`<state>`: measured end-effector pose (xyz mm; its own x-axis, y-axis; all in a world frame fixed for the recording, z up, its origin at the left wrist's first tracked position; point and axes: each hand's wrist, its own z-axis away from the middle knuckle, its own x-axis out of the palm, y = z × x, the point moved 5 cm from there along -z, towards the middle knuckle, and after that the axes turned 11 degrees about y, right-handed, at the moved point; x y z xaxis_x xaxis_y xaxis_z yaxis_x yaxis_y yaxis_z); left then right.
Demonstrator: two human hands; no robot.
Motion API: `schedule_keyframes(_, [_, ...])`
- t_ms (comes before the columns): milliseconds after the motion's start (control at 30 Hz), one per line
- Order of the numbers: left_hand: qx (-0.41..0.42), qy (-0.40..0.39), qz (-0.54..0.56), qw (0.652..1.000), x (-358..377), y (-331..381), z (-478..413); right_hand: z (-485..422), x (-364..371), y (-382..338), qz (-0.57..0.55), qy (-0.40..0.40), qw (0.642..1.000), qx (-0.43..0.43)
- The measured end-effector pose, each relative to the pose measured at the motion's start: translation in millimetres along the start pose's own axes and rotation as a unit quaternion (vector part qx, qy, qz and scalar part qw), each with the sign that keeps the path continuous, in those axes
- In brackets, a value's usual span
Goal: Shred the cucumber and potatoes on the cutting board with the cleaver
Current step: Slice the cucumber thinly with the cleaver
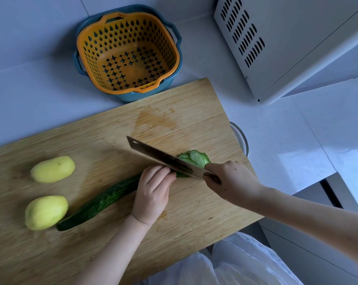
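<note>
A long dark green cucumber (100, 202) lies diagonally on the wooden cutting board (174, 120). My left hand (153, 190) grips its upper right end with curled fingers. My right hand (229, 182) holds the handle of the cleaver (163, 157), whose blade stands on the cucumber right beside my left fingertips. Several cut cucumber slices (196, 158) lie fanned out behind the blade. Two peeled yellow potatoes sit on the board's left side, one potato (53, 169) farther back and the other potato (46, 212) nearer, touching the cucumber's lower end.
An orange perforated strainer (126, 52) nested in a blue basin (124, 96) stands behind the board. A white appliance (297, 42) fills the back right. A glass bowl rim (240, 136) peeks out at the board's right edge. The board overhangs the counter's front edge.
</note>
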<state>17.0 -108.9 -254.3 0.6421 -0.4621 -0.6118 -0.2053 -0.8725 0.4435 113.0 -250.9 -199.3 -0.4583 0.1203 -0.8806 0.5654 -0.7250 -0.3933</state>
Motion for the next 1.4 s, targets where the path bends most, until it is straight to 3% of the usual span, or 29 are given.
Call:
schedule_keyframes(600, [0.007, 0.004, 0.008, 1.000, 1, -3, 3, 3, -4, -15, 0.063, -0.008, 0.998, -0.030])
schedule_keyframes(867, [-0.018, -0.023, -0.003, 1.000, -9, -6, 0, -3, 9, -12, 0.022, 0.010, 0.999, -0.037])
schedule_keyframes(1233, [0.002, -0.014, -0.037, 0.999, -8, -11, 7, -23, 4, -9, -0.023, -0.152, 0.986, 0.059])
schedule_keyframes(1400, [0.009, -0.008, -0.029, 1.000, -7, -11, 8, -23, 3, -14, -0.021, -0.145, 0.989, 0.033])
